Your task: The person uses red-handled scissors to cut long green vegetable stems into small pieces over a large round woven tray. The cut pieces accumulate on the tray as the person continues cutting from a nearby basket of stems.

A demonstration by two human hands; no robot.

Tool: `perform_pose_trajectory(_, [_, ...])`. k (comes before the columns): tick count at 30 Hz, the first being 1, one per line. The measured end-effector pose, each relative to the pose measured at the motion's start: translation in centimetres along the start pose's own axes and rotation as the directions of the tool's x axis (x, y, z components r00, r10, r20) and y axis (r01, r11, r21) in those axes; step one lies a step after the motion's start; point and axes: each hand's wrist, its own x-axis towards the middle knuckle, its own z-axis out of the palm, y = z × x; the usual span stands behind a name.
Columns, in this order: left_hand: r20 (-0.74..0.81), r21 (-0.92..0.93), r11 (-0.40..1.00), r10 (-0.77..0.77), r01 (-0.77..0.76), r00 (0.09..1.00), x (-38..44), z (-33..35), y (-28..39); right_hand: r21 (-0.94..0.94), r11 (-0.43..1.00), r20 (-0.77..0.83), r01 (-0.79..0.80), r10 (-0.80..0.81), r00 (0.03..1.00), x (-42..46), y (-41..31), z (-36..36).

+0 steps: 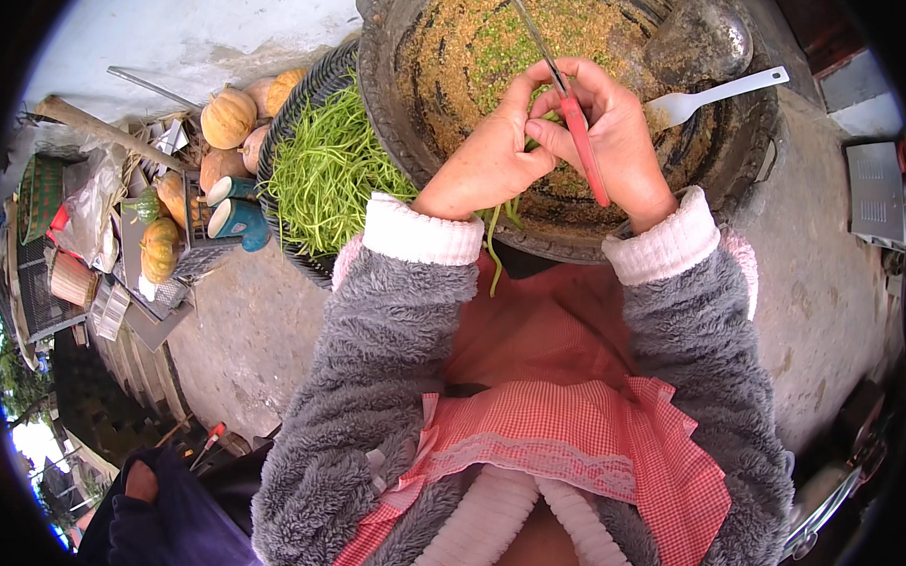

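Observation:
My right hand [611,139] holds a knife [578,134] by its red handle, its narrow blade pointing away from me. Close against it, my left hand [495,150] grips a few long green bean pods [493,251], whose ends hang down below the wrist. Both hands are above a wide, dark basin [388,108] holding a coarse yellow-brown mash [449,66] with chopped green bits [506,53]. A white plastic spatula [706,97] and a large, smooth stone-like lump [701,41] rest in the basin on the right.
Left of the basin stands a dark woven basket [286,135] of long green beans [329,174]. Pumpkins [228,118], blue boots [238,221] and crates [192,259] lie by the wall. Another person's hand [141,482] shows at lower left. A grey metal box [877,191] stands far right.

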Motion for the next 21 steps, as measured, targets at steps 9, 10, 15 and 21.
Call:
perform_pose_trajectory(9, [0.128, -0.26, 0.952, -0.13, 0.16, 0.983, -0.7, -1.1, -0.4, 0.09, 0.996, -0.136, 0.029, -0.016, 0.991, 0.6, 0.1, -1.3])
perform_pose_trajectory(10, [0.123, -0.267, 0.955, -0.099, 0.129, 0.988, -0.8, -1.0, -0.6, 0.094, 0.995, -0.15, 0.04, -0.025, 0.988, 0.6, 0.1, -1.4])
perform_pose_trajectory(15, [0.104, -0.292, 0.933, -0.187, 0.21, 0.977, -1.0, -0.5, 0.2, 0.144, 0.989, -0.153, 0.024, -0.002, 0.988, 0.4, -0.2, -1.6])
perform_pose_trajectory(21, [0.112, -0.467, 0.835, -0.27, 0.29, 0.956, -1.2, -0.2, 0.3, 0.18, 0.984, -0.154, 0.012, 0.016, 0.988, 0.4, -0.3, -1.5])
